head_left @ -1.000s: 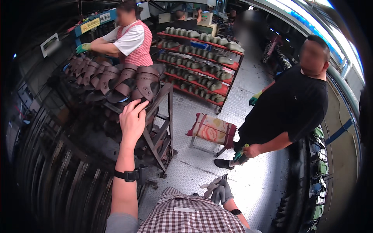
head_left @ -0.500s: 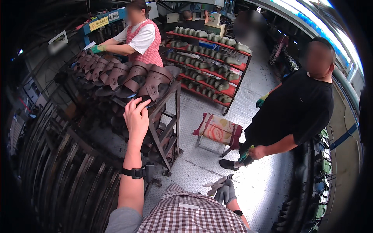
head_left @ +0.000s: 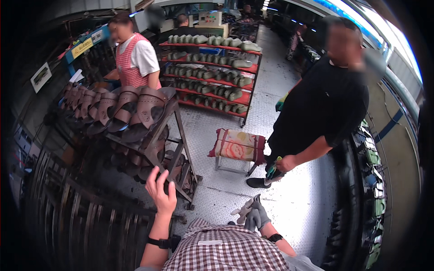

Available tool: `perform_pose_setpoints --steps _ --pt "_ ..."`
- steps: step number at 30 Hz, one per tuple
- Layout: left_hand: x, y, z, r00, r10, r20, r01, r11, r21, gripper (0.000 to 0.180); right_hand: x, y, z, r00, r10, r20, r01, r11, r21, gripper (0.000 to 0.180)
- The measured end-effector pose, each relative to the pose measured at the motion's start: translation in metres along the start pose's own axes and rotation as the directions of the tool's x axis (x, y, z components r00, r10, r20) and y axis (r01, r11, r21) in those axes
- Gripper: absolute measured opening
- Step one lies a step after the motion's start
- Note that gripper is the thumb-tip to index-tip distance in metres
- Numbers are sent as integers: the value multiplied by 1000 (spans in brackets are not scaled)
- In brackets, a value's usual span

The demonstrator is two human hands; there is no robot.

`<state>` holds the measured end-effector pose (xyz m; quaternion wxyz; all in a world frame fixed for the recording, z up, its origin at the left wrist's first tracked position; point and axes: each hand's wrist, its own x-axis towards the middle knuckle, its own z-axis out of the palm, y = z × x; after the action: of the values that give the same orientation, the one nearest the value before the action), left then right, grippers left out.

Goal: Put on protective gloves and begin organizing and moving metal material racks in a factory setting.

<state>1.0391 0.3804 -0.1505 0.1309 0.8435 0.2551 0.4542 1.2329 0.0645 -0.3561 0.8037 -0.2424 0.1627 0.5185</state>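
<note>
The left hand [head_left: 161, 192] is raised at about 7 o'clock in the head view, fingers [head_left: 153, 177] loosely spread and curled; nothing is held. Just above it, toward 11 o'clock of the hand, the metal rack [head_left: 174, 135] of brown sandals [head_left: 144, 110] is seen. The lower sandals [head_left: 174, 169] on the rack lie just beside the fingertips; whether they are touched cannot be told. The top row of sandals is well apart from the hand, at 10 o'clock in the frame.

The right hand [head_left: 254, 216] is gloved in grey, at 6 o'clock low in the frame, above a checked shirt [head_left: 226, 248]. Its fingers are bent loosely; a light, pale thing appears to be held against the glove, but a firm grip cannot be told.

A cushioned stool [head_left: 238, 147] is noted at centre. A red shelf rack of shoe lasts [head_left: 212, 72] stands at 12 o'clock. A person in black [head_left: 323, 113] stands at 2 o'clock; a person in a red apron [head_left: 133, 63] at 11 o'clock.
</note>
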Motion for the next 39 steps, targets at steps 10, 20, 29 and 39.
perform_pose_setpoints --steps 10,20,29,39 --pt "-275 -125 33 -297 -91 951 694 663 280 47 17 -2 -22 924 245 292 -348 856 382 24" --pt "-305 -136 -29 -345 -286 894 908 139 394 46 7 3 -5 911 219 349 -367 817 446 25" --pt "-317 -139 -23 -308 -348 885 920 130 371 44 -3 5 20 932 222 285 -295 923 246 25" --pt "-330 -167 -27 -273 -398 876 856 316 410 40 4 3 5 973 176 150 -186 981 53 18"
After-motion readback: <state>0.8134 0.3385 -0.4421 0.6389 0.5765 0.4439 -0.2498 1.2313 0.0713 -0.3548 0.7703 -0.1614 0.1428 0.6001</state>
